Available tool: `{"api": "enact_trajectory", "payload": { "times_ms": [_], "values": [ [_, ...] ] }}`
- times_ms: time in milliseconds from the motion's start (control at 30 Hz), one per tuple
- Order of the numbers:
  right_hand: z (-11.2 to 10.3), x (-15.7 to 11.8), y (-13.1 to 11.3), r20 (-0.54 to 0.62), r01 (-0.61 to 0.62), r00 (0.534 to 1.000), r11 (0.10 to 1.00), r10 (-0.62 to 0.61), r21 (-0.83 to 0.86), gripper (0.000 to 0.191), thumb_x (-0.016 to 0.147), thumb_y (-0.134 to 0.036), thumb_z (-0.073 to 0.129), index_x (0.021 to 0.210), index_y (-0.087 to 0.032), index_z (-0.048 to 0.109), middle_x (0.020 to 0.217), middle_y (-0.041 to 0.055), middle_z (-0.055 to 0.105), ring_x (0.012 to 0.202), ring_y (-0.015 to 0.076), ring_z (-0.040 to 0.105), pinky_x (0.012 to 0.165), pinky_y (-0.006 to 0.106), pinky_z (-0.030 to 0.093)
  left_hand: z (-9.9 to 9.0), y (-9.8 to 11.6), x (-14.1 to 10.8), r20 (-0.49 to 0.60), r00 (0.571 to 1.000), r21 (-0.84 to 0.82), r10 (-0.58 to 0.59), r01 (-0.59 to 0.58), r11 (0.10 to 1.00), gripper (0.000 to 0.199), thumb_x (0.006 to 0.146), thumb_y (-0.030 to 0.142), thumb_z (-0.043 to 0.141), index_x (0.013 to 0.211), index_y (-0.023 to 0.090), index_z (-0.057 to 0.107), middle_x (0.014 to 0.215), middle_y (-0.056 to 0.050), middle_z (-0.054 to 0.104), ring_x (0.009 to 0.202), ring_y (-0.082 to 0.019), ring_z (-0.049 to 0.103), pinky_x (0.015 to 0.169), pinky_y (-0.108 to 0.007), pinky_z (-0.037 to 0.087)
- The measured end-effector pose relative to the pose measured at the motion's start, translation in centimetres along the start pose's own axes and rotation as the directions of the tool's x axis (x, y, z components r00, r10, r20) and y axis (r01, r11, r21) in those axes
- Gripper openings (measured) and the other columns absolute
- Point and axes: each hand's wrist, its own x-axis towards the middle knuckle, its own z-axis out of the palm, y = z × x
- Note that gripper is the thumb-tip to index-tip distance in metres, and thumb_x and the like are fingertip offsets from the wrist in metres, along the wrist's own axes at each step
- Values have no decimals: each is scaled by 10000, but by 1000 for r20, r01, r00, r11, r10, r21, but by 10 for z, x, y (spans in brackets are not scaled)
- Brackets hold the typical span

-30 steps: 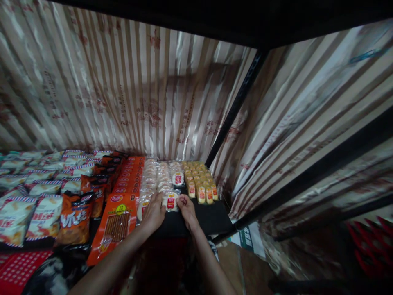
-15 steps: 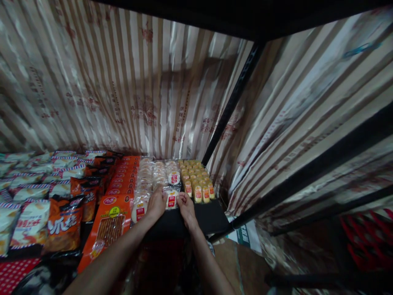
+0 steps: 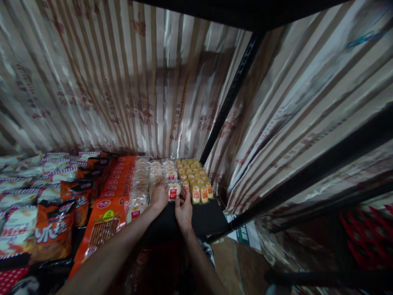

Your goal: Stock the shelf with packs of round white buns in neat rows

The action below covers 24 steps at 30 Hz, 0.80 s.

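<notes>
Between my two hands is a round white cake in a clear wrapper with a red label (image 3: pixel 173 191), at the front of a row of similar cakes (image 3: pixel 170 169). My left hand (image 3: pixel 159 196) grips its left edge, fingers curled. On its right edge, my right hand (image 3: pixel 184 207) has thumb and fingers pinched together. Yellow wrapped cakes (image 3: pixel 195 176) stand in rows just right of my right hand. Another white cake with a red label (image 3: pixel 135 211) lies left of my left hand, beside a flat orange packet (image 3: pixel 106 221).
Orange and black snack bags (image 3: pixel 54 231) and white bags (image 3: pixel 18 229) fill the left side. A black shelf surface (image 3: pixel 205 217) shows in front of the cakes. Black metal bars (image 3: pixel 288 180) cross the right side, before a striped plastic curtain (image 3: pixel 147 82).
Both hands and the white cake have moved slightly forward, closer to the row behind. The view has shifted a little, so the goods sit further left.
</notes>
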Motion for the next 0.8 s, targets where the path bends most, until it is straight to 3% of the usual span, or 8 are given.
{"api": "enact_trajectory", "payload": {
  "times_ms": [167,333,533,800],
  "values": [
    [7,-3,4,-12,131,991,977,-135,-170,441,818,-224,405,1239,-115,482,1324,174,453,1238,235,423,872,365,506,-5,9,8,17,1000,5,-12,12,1000,333,854,154,447,1185,136,483,1075,-113,654,980,-190,617,787,-240,431],
    [10,-4,8,61,231,973,918,-224,-323,455,832,-170,373,1273,-138,479,1394,139,398,1319,236,314,1038,459,356,-4,14,17,10,1000,5,-4,4,1000,323,870,165,421,1187,134,478,1081,-114,651,990,-189,615,796,-244,436],
    [10,-1,6,162,302,952,879,-260,-368,531,827,-119,339,1354,-144,401,1427,102,376,1339,207,284,1067,430,324,5,10,27,-7,1000,30,5,-5,1000,303,868,151,421,1165,141,483,1107,-115,638,1019,-169,598,832,-237,428],
    [10,2,14,249,329,938,850,-243,-411,555,800,-72,342,1347,-120,419,1431,101,374,1341,199,280,1080,398,321,8,15,34,25,1000,62,-10,8,998,290,861,107,407,1135,99,499,1028,-138,660,1013,-181,607,811,-235,435]
  ]
}}
